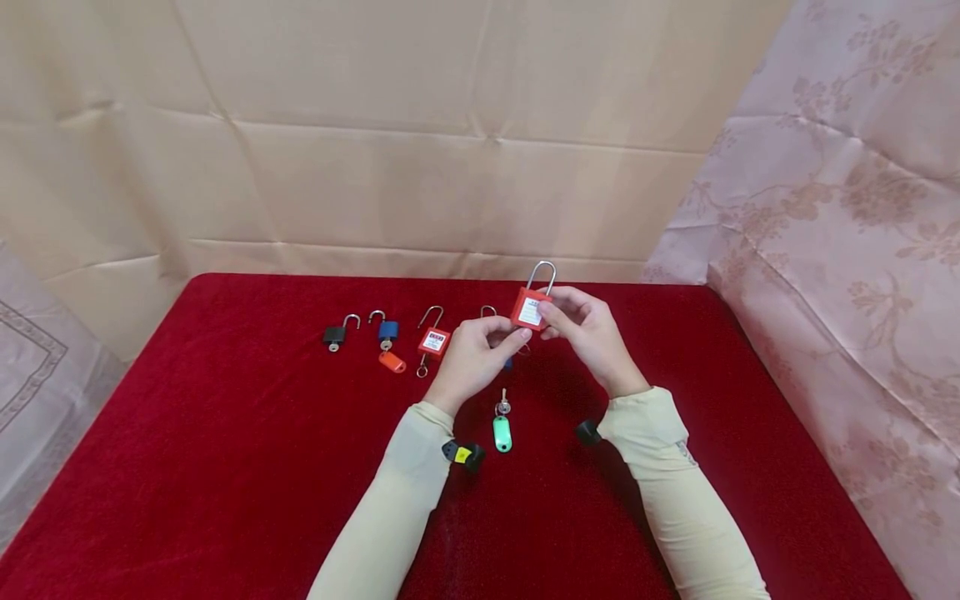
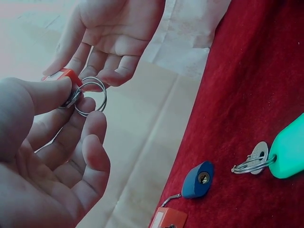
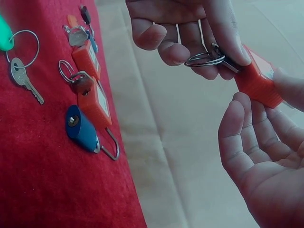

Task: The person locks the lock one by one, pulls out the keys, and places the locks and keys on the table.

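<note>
Above the far part of the table, my right hand (image 1: pixel 596 337) grips the body of a red padlock (image 1: pixel 529 307) with a white label, thumb on its face. The padlock's metal shackle points up. My left hand (image 1: pixel 474 357) is at its lower end, thumb and fingers pinching a key (image 3: pixel 232 64) at the padlock's bottom. Two metal rings (image 3: pixel 205 60) hang from that key. How deep the key sits is hidden by the fingers. Below on the cloth, a blue padlock (image 2: pixel 198 179) lies beside another red padlock (image 3: pixel 94 107), both mostly hidden in the head view.
On the red-covered table (image 1: pixel 225 467), a black padlock (image 1: pixel 334 335), a blue padlock (image 1: pixel 387 331) with an orange tag (image 1: pixel 392 362), and a red padlock (image 1: pixel 433 342) lie to the left, shackles open. A loose key (image 1: pixel 504 403) with a green tag (image 1: pixel 502 434) lies between my forearms.
</note>
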Demonstrator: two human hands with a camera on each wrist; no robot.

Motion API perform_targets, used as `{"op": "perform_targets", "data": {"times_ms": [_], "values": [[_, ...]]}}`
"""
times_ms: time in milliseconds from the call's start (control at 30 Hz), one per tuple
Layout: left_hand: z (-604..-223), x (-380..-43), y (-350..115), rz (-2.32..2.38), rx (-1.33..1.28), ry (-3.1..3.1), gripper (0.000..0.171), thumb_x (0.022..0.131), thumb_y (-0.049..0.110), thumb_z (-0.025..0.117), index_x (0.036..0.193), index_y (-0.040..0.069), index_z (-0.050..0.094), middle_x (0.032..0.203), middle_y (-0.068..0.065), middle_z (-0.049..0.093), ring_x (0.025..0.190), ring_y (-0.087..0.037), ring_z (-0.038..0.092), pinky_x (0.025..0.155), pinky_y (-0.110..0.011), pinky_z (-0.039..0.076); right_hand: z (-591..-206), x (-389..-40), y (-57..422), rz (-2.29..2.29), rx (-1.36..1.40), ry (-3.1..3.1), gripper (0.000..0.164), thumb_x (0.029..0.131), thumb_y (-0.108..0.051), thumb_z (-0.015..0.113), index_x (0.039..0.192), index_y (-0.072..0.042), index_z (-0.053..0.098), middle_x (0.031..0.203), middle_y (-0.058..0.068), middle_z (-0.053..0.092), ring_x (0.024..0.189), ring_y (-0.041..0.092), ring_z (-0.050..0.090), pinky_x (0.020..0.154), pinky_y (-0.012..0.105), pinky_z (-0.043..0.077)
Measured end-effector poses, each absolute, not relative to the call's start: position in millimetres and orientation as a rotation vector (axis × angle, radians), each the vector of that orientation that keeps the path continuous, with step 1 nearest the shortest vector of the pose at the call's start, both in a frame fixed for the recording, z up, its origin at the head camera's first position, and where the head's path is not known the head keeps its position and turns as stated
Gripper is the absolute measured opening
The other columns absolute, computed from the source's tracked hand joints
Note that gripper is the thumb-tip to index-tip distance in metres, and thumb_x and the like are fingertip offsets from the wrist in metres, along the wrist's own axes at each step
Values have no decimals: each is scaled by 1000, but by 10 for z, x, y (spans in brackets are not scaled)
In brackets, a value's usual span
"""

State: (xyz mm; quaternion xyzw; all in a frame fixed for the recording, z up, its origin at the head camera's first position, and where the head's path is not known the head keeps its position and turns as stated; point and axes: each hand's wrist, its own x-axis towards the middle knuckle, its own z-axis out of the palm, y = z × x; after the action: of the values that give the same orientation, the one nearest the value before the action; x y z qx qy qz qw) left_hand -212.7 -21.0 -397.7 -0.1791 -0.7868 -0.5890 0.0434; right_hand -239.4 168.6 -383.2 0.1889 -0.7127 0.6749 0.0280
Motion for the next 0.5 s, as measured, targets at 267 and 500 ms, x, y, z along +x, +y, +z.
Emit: {"op": "perform_targets", "data": {"times_ms": [267, 500], "values": [[-3975, -2122, -209, -1789, -544, -2425, 25, 88, 32, 65, 99, 9, 69, 86, -10, 71, 70, -25, 62, 60, -31, 49, -3826, -2394, 1692, 2062, 577, -2223, 31, 88, -16, 65, 115, -1, 61, 96, 11, 65, 76, 21, 62, 66, 32, 55], [-3978, -2108, -212, -1793, -543, -2439, 22, 89, 33, 64, 98, 13, 69, 86, -8, 71, 66, -14, 57, 60, -30, 48, -3806, -2378, 1686, 2069, 555, -2242, 32, 89, -16, 65, 116, 0, 61, 95, 9, 66, 77, 19, 63, 67, 32, 55]]}}
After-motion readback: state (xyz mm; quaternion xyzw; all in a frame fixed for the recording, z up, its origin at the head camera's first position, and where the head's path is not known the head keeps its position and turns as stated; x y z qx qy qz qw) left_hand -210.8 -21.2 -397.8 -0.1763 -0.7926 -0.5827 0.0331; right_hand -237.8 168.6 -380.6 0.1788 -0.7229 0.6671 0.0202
